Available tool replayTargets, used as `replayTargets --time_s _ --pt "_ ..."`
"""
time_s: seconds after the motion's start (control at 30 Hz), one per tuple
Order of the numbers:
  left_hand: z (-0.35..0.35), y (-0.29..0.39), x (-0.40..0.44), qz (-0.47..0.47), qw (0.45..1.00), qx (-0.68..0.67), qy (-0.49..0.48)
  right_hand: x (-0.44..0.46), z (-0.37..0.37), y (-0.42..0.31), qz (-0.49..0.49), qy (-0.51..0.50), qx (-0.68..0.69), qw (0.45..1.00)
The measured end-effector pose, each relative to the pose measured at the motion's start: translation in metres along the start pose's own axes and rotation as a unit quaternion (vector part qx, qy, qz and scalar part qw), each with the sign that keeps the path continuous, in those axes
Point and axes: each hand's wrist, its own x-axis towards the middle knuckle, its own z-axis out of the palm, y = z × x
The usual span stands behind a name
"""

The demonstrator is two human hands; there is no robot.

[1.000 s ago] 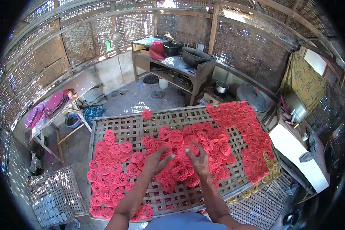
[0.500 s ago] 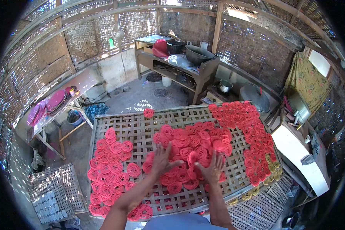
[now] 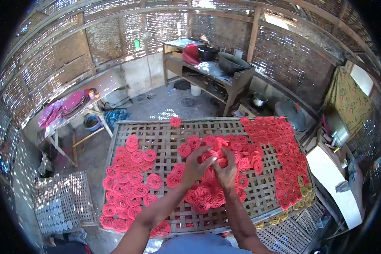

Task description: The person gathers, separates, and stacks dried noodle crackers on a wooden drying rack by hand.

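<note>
A heap of red, lacy coiled discs (image 3: 207,192) lies in the middle of a woven bamboo rack (image 3: 165,142). Over the heap, my left hand (image 3: 197,166) and my right hand (image 3: 226,169) are close together, thumbs nearly touching. Between them they grip a bunch of the coiled discs (image 3: 218,146), some standing on edge. The fingertips are partly hidden behind the bunch. Flatter groups of the discs cover the rack's left side (image 3: 127,186) and right side (image 3: 285,148). One lone disc (image 3: 175,122) sits at the far edge.
Yellowish coils (image 3: 275,219) show below the rack's right edge. A wooden counter (image 3: 237,84) with a large wok (image 3: 233,62) stands at the back. To the left are a bench (image 3: 101,86) and leaning woven racks (image 3: 82,199); a white panel (image 3: 332,182) is at right.
My hands have come together from spread and open on the heap, gathering a bunch of discs between them. The view has shifted slightly, so the room appears further right.
</note>
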Motion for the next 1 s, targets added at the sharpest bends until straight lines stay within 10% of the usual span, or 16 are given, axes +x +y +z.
replayTargets --time_s 0.07,0.33,0.53,0.7,0.8,1.0 --pt "-0.019 0.008 0.006 0.018 0.998 0.045 -0.030 0.004 -0.004 0.001 0.048 -0.029 0.126 0.990" --pt "-0.193 0.024 -0.106 -0.045 0.934 0.348 0.066 -0.081 -0.031 -0.036 -0.155 -0.190 -0.131 0.960" --pt "-0.264 0.048 -0.252 -0.199 0.722 0.598 0.285 -0.131 0.028 -0.088 -0.301 -0.523 -0.051 0.796" --pt "-0.239 0.056 -0.300 -0.323 0.708 0.559 0.286 -0.157 0.084 -0.088 -0.396 -0.582 -0.056 0.708" --pt "-0.222 0.016 -0.313 -0.245 0.645 0.644 0.332 -0.156 0.111 -0.083 -0.394 -0.519 -0.044 0.757" --pt "-0.200 0.027 -0.292 -0.214 0.684 0.576 0.393 -0.147 0.133 -0.077 -0.313 -0.405 -0.026 0.859"
